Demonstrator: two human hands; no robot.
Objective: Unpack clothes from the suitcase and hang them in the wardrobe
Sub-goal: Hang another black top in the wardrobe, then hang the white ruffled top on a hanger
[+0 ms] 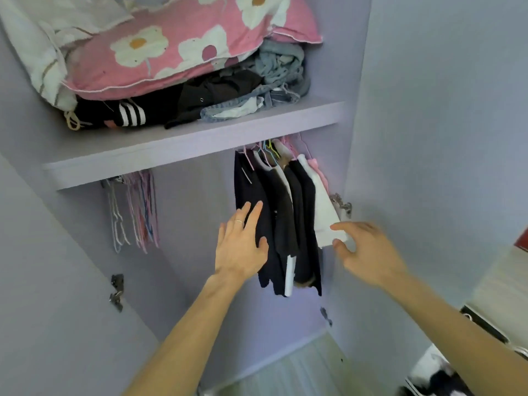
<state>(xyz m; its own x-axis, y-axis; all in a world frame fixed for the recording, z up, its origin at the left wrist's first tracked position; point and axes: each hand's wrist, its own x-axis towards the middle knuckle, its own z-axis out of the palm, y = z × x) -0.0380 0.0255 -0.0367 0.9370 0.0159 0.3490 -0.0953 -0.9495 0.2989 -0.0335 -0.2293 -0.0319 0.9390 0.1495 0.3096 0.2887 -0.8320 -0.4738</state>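
My left hand lies flat and open on the dark hanging clothes; my right hand, open, is at the white top. Soft, light fabric, probably best lifted by the hangers.

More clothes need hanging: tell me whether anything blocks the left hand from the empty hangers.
Nothing visible does. The left hand lies flat on the dark hung clothes; the empty hangers hang apart to its left, open space between.
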